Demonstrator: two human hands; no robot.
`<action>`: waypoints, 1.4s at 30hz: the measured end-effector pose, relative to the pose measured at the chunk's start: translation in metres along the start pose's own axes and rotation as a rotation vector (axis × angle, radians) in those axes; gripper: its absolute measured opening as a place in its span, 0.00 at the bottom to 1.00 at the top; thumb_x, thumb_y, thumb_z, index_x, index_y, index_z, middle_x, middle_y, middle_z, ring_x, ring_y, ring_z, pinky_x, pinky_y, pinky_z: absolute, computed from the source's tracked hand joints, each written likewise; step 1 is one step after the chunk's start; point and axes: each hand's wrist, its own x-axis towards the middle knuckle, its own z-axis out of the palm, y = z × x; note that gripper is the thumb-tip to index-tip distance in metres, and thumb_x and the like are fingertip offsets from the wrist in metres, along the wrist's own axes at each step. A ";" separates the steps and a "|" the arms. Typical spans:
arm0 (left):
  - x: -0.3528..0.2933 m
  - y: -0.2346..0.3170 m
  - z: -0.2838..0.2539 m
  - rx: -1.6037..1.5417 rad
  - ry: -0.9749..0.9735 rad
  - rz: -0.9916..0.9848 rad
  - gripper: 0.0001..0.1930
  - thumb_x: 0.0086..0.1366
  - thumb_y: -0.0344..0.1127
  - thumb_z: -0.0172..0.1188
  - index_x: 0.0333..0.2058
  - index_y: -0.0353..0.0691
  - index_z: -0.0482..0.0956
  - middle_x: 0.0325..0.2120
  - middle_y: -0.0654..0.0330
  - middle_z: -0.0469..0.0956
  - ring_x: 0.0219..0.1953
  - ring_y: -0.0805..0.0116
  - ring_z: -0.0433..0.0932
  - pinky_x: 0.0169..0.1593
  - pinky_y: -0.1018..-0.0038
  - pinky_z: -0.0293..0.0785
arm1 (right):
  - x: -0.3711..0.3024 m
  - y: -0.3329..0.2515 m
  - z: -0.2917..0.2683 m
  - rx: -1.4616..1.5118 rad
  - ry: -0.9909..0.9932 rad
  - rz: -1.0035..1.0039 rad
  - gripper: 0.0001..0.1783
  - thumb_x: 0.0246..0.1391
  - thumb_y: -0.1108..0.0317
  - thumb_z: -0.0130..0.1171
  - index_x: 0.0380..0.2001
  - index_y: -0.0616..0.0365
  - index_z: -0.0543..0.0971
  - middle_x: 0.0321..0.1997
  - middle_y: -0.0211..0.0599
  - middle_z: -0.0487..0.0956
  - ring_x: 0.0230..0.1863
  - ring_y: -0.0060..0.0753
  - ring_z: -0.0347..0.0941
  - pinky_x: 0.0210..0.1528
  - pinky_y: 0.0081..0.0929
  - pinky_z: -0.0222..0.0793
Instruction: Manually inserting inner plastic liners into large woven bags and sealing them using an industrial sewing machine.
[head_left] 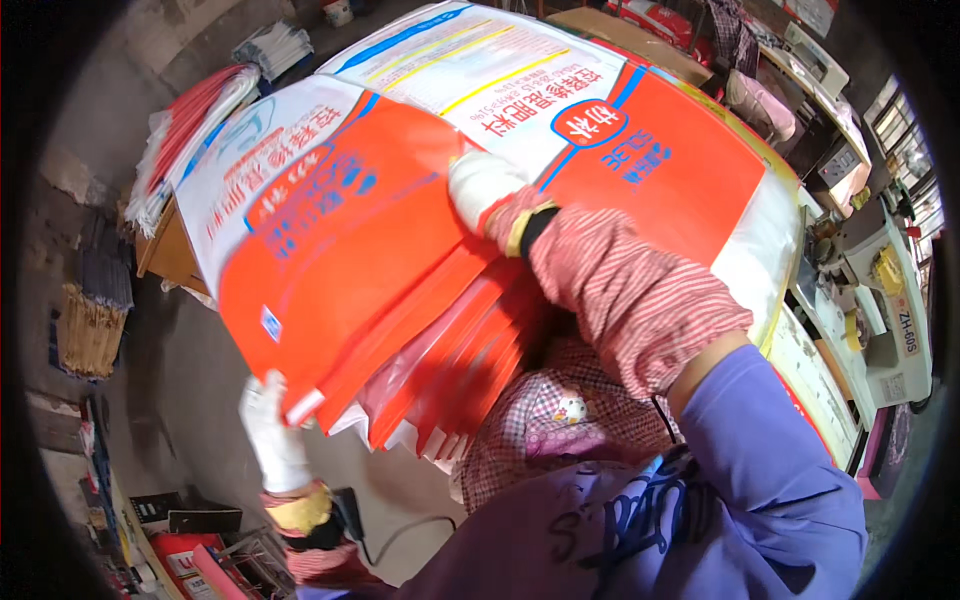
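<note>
A thick stack of red and white printed sacks (350,250) lies tilted in front of me, its red ends fanned out in layers toward my body. My left hand (272,430), in a white glove, is closed on the near left corner of the stack. My right hand (485,188), also white-gloved, is closed at the right side edge of the upper sacks, its fingers partly blurred. Beneath and behind lies a larger pile with a matching red and white sack (660,170) on top.
At the far left, folded sacks (190,125) hang over a wooden edge (168,245). Sewing machines (890,300) stand along the right side. A dark cord (400,530) hangs by my left wrist. Bundled sheets (90,325) stand by the left wall.
</note>
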 end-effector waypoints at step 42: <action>-0.131 -0.010 0.419 0.825 -1.224 1.279 0.16 0.51 0.37 0.61 0.37 0.34 0.75 0.32 0.50 0.74 0.33 0.57 0.74 0.37 0.67 0.69 | -0.280 0.004 -0.077 0.449 -0.576 0.102 0.14 0.52 0.60 0.47 0.29 0.53 0.80 0.37 0.32 0.79 0.36 0.32 0.75 0.42 0.32 0.69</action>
